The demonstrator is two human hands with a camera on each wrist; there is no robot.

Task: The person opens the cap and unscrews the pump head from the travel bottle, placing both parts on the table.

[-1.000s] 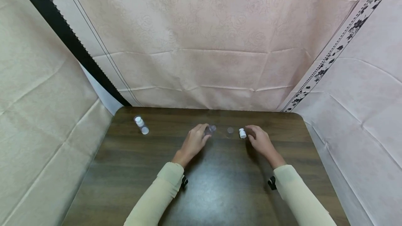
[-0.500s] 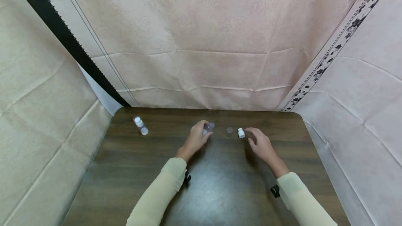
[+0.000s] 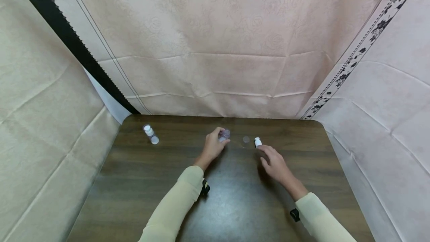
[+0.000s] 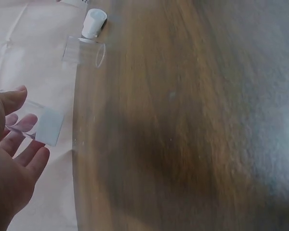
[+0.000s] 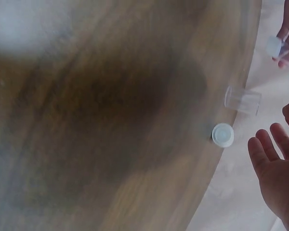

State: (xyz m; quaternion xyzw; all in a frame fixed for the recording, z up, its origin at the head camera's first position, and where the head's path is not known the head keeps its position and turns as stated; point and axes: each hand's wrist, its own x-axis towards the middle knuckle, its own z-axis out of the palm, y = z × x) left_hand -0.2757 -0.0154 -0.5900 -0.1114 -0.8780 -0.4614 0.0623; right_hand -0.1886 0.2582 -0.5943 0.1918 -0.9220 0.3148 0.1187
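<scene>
Thumb and fingertips of my left hand [image 3: 214, 145] pinch a small clear plastic container [image 4: 24, 120] with a white end [image 4: 49, 126], held up off the table. Through its see-through wall some of the fingers show. My right hand [image 3: 275, 163] hovers with loosely bent fingers, holding nothing. In the head view its fingertips overlap the lower end of a small white bottle [image 3: 257, 142], while the right wrist view shows a gap between them and the bottle [image 5: 223, 135]. Just left of that bottle stands an empty clear cup [image 5: 243, 100] on the table.
A clear container with a white cap [image 3: 150, 134] is at the table's far left. The brown wooden table [image 3: 188, 204] ends at a pale cloth [image 3: 208, 85] hanging behind it, with more cloth on both sides.
My left hand has shifted slightly right and tilted the clear container. My right hand has drawn back toward me, from beside the white bottle to its near side.
</scene>
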